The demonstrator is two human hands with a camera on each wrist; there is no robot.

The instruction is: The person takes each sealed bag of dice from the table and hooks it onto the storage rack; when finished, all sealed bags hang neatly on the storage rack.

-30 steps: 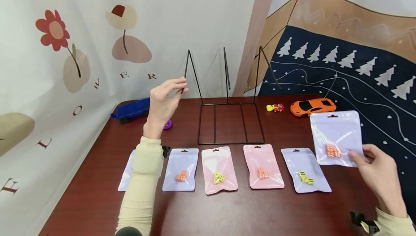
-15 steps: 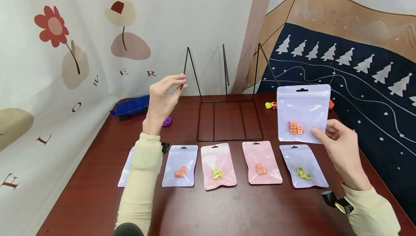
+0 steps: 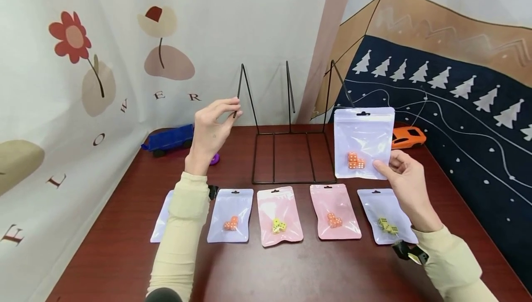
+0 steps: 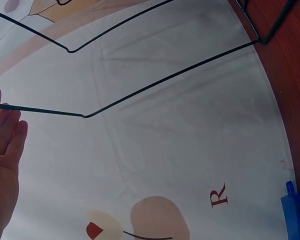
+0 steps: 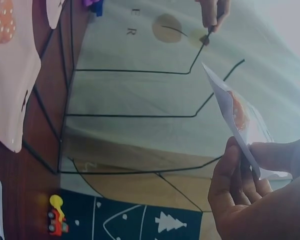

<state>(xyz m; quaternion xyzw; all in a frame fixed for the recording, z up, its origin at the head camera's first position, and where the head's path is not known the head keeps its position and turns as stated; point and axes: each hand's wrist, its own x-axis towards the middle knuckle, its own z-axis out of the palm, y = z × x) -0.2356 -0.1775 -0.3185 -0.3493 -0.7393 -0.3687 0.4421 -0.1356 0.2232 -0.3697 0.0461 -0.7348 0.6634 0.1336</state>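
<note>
My left hand (image 3: 213,131) pinches the tip of the left arm of a black wire display rack (image 3: 289,133), as the left wrist view also shows. Thumb and fingers of my right hand (image 3: 405,186) grip the lower right edge of a lilac zip bag (image 3: 365,131) with orange dice (image 3: 355,160) inside. The bag hangs upright in the air in front of the rack's right arm, its slotted top edge upward. Whether it touches that arm cannot be told. In the right wrist view the bag (image 5: 235,110) appears edge-on, apart from the middle arm's tip.
Along the table lie a lilac bag with orange dice (image 3: 224,200), pink bags (image 3: 270,202) (image 3: 330,200) and a lilac bag with yellow dice (image 3: 374,202). My left sleeve partly covers another bag (image 3: 161,223). Behind are a blue toy truck (image 3: 170,139) and an orange toy car (image 3: 409,137).
My right hand has carried the lilac bag leftward and up from the right side to the rack's right arm. My left hand has stayed on the left arm's tip.
</note>
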